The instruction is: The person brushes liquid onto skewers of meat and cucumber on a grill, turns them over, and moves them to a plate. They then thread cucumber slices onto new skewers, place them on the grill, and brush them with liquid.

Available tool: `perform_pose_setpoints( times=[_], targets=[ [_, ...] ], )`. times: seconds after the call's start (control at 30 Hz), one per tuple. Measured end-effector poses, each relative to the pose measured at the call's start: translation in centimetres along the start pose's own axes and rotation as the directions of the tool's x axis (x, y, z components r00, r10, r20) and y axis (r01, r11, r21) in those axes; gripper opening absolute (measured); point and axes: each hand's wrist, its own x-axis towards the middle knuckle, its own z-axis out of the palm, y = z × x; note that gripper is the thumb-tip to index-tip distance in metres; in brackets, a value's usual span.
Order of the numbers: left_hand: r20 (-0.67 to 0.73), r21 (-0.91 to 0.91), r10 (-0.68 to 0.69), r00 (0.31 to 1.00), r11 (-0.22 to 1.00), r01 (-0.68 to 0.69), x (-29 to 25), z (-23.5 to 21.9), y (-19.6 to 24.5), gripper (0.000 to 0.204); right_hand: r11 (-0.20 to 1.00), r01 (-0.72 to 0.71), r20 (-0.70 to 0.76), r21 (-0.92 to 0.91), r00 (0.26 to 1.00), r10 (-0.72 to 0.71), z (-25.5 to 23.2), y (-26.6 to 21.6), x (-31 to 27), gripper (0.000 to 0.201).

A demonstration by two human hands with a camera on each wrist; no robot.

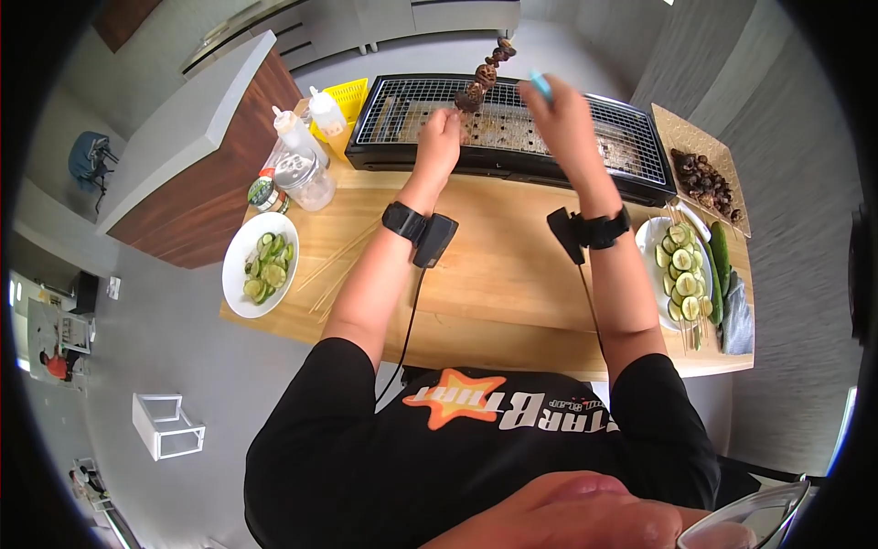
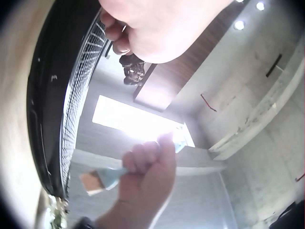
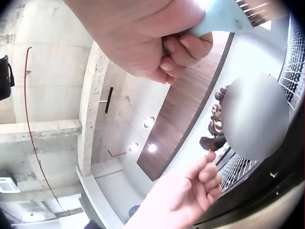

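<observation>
My left hand pinches the lower end of a skewer of dark brown pieces, raised above the black grill with its wire mesh. The pieces also show beyond the left fingers in the left wrist view, and in the right wrist view a grey blurred oval covers part of them. My right hand, just right of the skewer, is curled round the light blue handle of a brush. The brush's pale bristles point away from the fist and appear apart from the skewer.
At the left stand squeeze bottles, a glass jar, a yellow basket and a white bowl of green slices. At the right are a plate of skewered slices, cucumbers, a cloth and a board with dark pieces.
</observation>
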Motion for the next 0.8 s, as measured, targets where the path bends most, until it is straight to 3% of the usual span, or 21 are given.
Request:
perform_pose_setpoints(
  times=[0.03, 0.2, 0.3, 0.33, 0.53, 0.63, 0.8],
  targets=[
    [0.041, -0.187, -0.091, 0.995, 0.978, 0.097, -0.6, 0.3, 1.3, 0.022, 1.0, 0.019, 0.074, -0.012, 0.997, -0.018, 0.6, -0.1, -0.4, 0.031],
    [0.179, -0.412, -0.101, 0.979, 0.896, 0.168, -2.5, 1.8, 4.2, 0.017, 0.995, -0.093, 0.203, -0.036, 0.974, 0.098, 2.6, -0.6, -1.7, 0.037],
    [0.181, -0.523, -0.104, 0.978, 0.832, 0.185, -4.1, 3.2, 6.0, 0.018, 0.993, -0.099, 0.239, 0.06, 0.968, 0.082, 2.3, -0.7, -2.1, 0.039],
    [0.203, -0.497, -0.094, 0.975, 0.848, 0.186, -4.1, 3.3, 5.9, 0.018, 0.981, -0.12, 0.228, 0.149, 0.97, 0.084, 2.3, -0.4, -2.2, 0.04],
    [0.402, -0.345, -0.009, 0.916, 0.925, 0.16, -5.4, 4.1, 6.9, 0.017, 0.928, -0.323, 0.302, 0.185, 0.917, 0.259, -0.8, 1.7, -2.3, 0.033],
    [0.414, -0.319, 0.131, 0.901, 0.948, 0.009, -6.4, 5.7, 5.5, 0.014, 0.877, -0.421, 0.38, 0.231, 0.869, 0.317, -3.2, 1.6, -3.6, 0.024],
    [0.537, -0.158, 0.12, 0.835, 0.987, -0.04, -8.8, 6.3, 7.8, 0.012, 0.74, -0.59, 0.467, 0.325, 0.78, 0.417, -6.5, 1.9, -6.2, 0.018]
  ],
)
